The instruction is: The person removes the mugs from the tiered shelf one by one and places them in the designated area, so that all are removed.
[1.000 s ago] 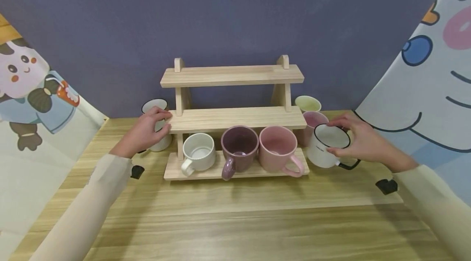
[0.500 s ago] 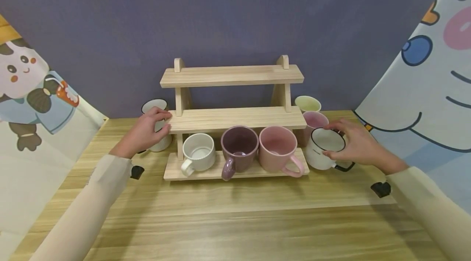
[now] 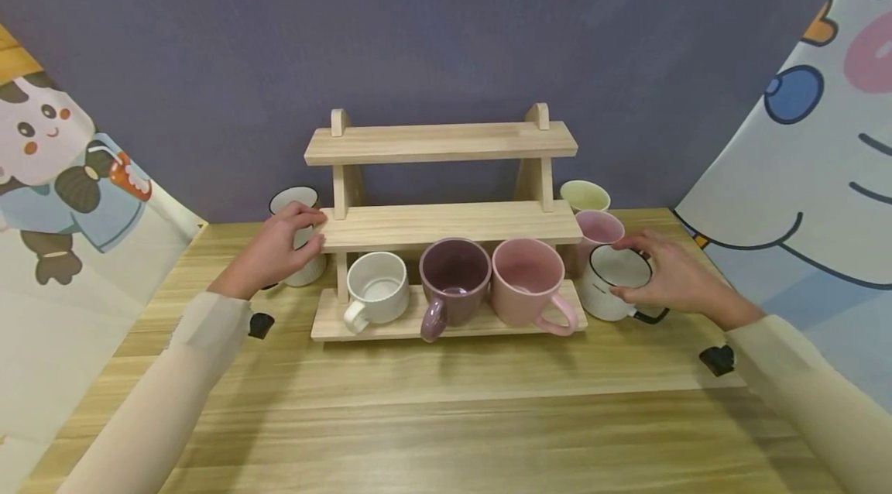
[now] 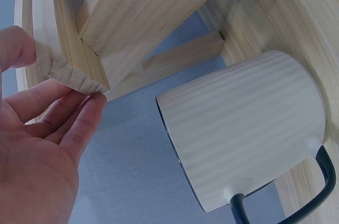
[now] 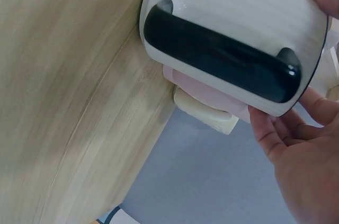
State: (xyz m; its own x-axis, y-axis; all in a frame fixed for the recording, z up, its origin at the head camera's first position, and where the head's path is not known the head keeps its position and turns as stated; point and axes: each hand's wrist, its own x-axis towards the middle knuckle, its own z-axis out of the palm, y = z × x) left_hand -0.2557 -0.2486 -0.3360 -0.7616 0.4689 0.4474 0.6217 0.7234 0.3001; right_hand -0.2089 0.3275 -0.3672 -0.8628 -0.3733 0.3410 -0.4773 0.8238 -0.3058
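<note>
My left hand [image 3: 280,242] grips the left end of the middle board of a three-tier wooden shelf [image 3: 446,223]; in the left wrist view the thumb and fingers lie on opposite faces of the board [image 4: 69,70]. Beside it stands a ribbed white mug [image 4: 243,123] with a dark handle, partly hidden by the hand in the head view. At the right end of the shelf, my right hand [image 3: 665,273] holds a black-rimmed white mug [image 3: 603,297] by its rim, thumb on one side and fingers on the other. Its black handle [image 5: 222,57] faces the right wrist camera.
The bottom tier bears a small white cup [image 3: 379,300], a purple mug [image 3: 454,285] and a pink mug [image 3: 523,285]. Behind the held mug stand a pink cup [image 3: 598,229] and a pale yellow cup [image 3: 584,197]. A dark wall [image 3: 432,29] rises behind the shelf.
The right hand and its white mug have shifted slightly left and toward the table's front, closer to the shelf. My left hand stays on the board.
</note>
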